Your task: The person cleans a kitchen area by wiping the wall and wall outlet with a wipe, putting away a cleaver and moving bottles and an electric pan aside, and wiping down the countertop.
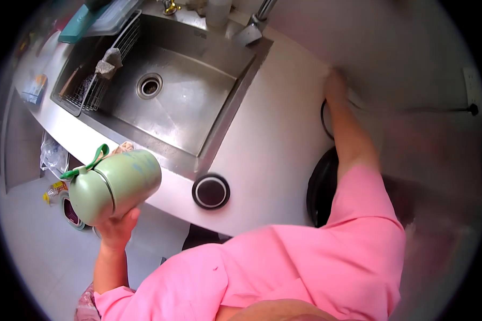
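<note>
My left hand (117,227) is closed around a pale green insulated bottle (131,174), tilted nearly sideways beyond the counter's front edge. A lid with a darker green strap (99,155) is on its left end. My right hand (335,84) reaches to the back of the white counter by the wall, beside a black cord (324,120). It is blurred, and its fingers cannot be made out. A round black disc with a pale ring (211,191) lies on the counter between my arms. Under my right forearm is a large black rounded object (322,187), partly hidden.
A steel sink (198,85) with a wire rack (93,93) and a cloth (108,63) is set into the counter (273,134). A faucet (251,32) stands at its back corner. A plug (472,109) hangs at the right wall. Bags and bottles are below left.
</note>
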`<action>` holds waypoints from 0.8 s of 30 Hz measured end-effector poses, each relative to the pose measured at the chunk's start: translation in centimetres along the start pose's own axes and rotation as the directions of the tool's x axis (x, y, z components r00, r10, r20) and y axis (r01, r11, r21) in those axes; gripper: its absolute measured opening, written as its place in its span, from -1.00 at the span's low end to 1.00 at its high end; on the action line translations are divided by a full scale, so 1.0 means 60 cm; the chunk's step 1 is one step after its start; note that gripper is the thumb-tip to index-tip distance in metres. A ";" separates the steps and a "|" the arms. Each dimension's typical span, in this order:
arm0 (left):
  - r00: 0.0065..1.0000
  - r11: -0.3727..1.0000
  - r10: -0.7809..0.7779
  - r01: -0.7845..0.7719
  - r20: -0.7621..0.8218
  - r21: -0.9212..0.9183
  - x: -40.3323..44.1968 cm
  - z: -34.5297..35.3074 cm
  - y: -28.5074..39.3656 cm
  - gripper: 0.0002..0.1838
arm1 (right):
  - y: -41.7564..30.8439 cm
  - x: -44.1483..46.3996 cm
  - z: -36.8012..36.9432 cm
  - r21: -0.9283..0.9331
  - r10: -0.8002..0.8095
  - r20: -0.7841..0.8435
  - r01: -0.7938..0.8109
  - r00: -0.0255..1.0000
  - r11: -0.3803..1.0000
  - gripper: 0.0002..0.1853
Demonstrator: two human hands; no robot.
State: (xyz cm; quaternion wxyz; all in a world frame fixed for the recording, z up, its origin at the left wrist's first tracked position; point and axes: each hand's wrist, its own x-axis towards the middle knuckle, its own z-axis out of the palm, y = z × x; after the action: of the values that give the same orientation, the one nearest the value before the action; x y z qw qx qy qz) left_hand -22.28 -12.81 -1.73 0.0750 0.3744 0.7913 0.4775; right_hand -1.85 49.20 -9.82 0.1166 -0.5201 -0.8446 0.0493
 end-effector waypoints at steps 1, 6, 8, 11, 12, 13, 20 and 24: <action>0.999 0.998 0.034 -0.034 0.006 0.051 -0.006 -0.009 -0.004 -0.09 | -0.021 -0.007 0.006 0.113 0.083 0.038 -0.086 0.996 0.990 -0.70; 0.993 0.985 -0.118 0.115 -0.012 -0.125 -0.009 -0.021 -0.012 -0.05 | -0.193 -0.025 0.058 0.318 -0.183 -0.144 0.220 0.973 0.922 -0.75; 0.990 0.973 -0.143 0.138 -0.014 -0.185 -0.010 -0.025 -0.016 -0.04 | -0.223 -0.051 0.064 0.413 -0.117 -0.049 0.127 0.992 0.902 -0.75; 0.995 0.974 -0.098 0.095 -0.004 -0.205 -0.010 -0.032 -0.027 -0.03 | -0.224 -0.137 0.067 0.545 -0.220 -0.008 0.189 0.975 0.817 -0.71; 0.997 0.978 -0.079 0.078 0.004 -0.193 -0.009 -0.032 -0.031 -0.02 | -0.225 -0.180 0.054 0.576 -0.251 0.086 0.158 0.964 0.802 -0.71; 0.998 0.982 -0.060 0.061 0.012 -0.180 -0.009 -0.032 -0.035 -0.02 | -0.226 -0.224 0.040 0.605 -0.337 0.124 0.198 0.933 0.771 -0.71; 0.992 0.926 -0.117 0.094 -0.042 -0.365 -0.020 -0.034 -0.036 -0.02 | -0.191 -0.262 0.048 0.666 -0.272 0.353 -0.036 0.895 0.745 -0.71; 0.969 0.909 -0.244 0.210 -0.051 -0.360 -0.036 -0.035 -0.033 -0.01 | -0.149 -0.079 0.026 0.495 -0.030 0.171 -0.059 0.985 0.867 -0.72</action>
State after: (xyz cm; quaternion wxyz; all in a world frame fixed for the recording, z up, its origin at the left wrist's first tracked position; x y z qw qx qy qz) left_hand -22.80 -16.26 -2.74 0.1580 0.2375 0.7339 0.6164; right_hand -7.94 41.01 -10.21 0.1726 -0.4726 -0.8063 0.3111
